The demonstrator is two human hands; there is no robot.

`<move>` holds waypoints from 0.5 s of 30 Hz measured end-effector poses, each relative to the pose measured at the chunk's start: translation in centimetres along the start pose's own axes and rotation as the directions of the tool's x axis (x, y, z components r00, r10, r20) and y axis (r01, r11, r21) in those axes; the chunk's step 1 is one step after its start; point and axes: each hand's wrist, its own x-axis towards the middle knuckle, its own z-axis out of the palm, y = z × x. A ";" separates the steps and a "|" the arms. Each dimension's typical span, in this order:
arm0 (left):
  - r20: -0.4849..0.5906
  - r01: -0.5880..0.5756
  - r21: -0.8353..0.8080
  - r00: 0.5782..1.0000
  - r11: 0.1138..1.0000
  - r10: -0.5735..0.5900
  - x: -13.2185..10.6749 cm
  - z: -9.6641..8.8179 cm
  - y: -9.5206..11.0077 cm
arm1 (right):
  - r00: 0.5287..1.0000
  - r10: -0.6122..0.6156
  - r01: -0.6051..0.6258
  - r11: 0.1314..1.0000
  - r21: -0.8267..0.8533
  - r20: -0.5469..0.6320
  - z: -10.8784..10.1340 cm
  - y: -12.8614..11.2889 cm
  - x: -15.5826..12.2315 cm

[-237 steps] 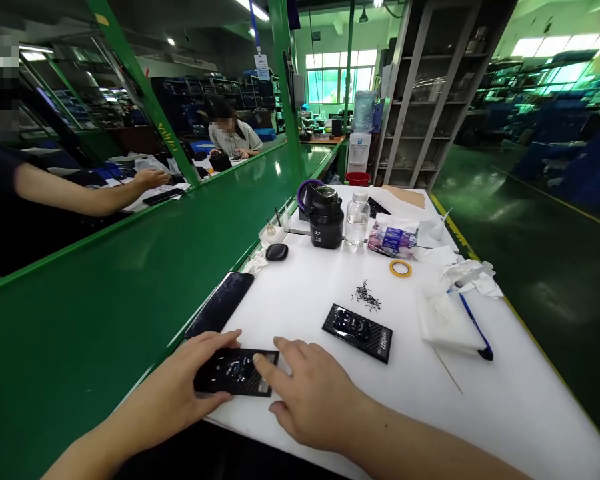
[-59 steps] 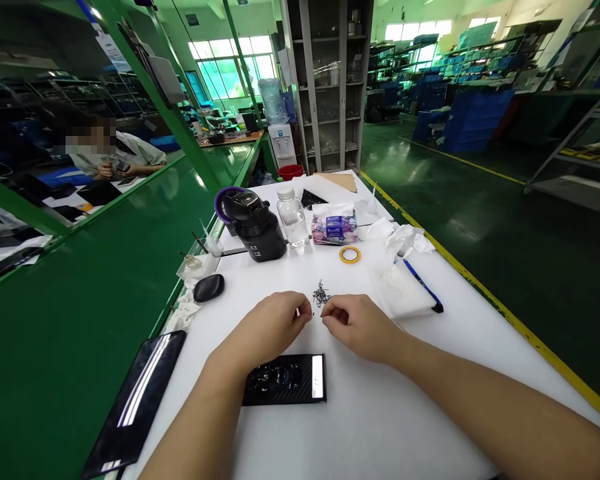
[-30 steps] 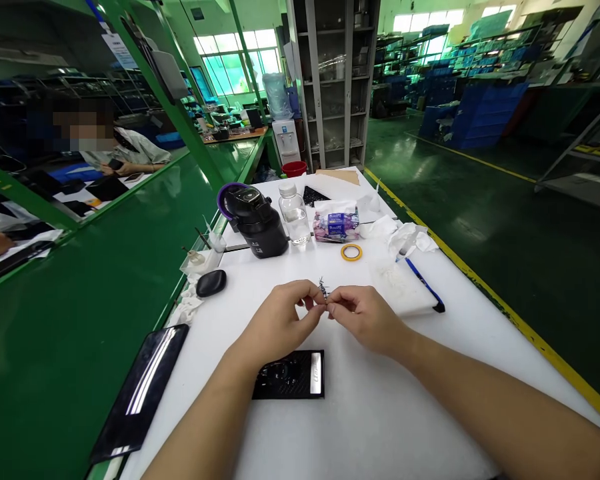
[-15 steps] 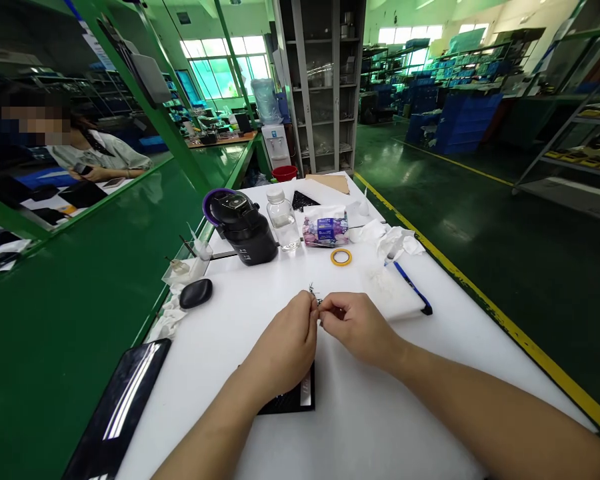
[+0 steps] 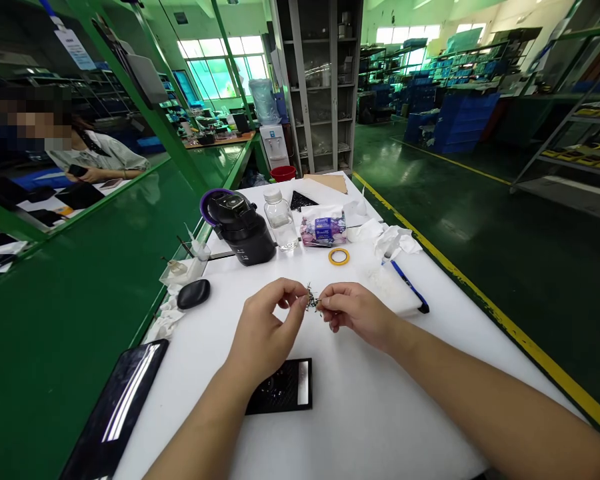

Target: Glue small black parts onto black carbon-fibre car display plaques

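My left hand (image 5: pixel 267 327) pinches a small dark, spiky cluster of thin bits (image 5: pixel 312 300) between thumb and fingertips. From the other side, my right hand (image 5: pixel 360 313) has its thumb and index finger closed at the right edge of this cluster. What exactly the bits are is too small to make out. Both hands are raised over the white tabletop (image 5: pixel 360 413). Below my left hand lies a flat black rectangular plate (image 5: pixel 280 390) with a silver strip (image 5: pixel 304 383) at its right end; my left wrist partly covers it.
Behind the hands stand a black bottle (image 5: pixel 247 233), a clear jar (image 5: pixel 281 220), a tissue pack (image 5: pixel 323 230) and a yellow tape roll (image 5: pixel 339 257). A blue cutter (image 5: pixel 405 283) rests on a white block (image 5: pixel 387 293) at right. A glossy black panel (image 5: pixel 125 400) lies left. Another person sits beyond the green partition.
My hands have drawn slightly apart, so the dark cluster shows between the fingertips. My left hand has opened its curl and shifted left, uncovering more of the black plate.
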 end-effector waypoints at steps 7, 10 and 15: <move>-0.001 -0.294 0.148 0.955 0.944 0.297 -0.2 0.1 0.1 | 0.999 0.005 -0.007 0.999 0.044 0.051 0.2 0.2 -0.3; -0.010 -0.315 0.165 0.947 0.934 0.321 -0.4 0.7 -0.3 | 0.998 0.008 -0.012 0.998 0.063 0.067 0.2 0.3 -0.2; -0.048 -0.404 0.280 0.900 0.871 0.433 -0.1 -0.5 -0.1 | 0.998 0.000 0.004 0.998 -0.061 0.069 0.5 0.4 -0.8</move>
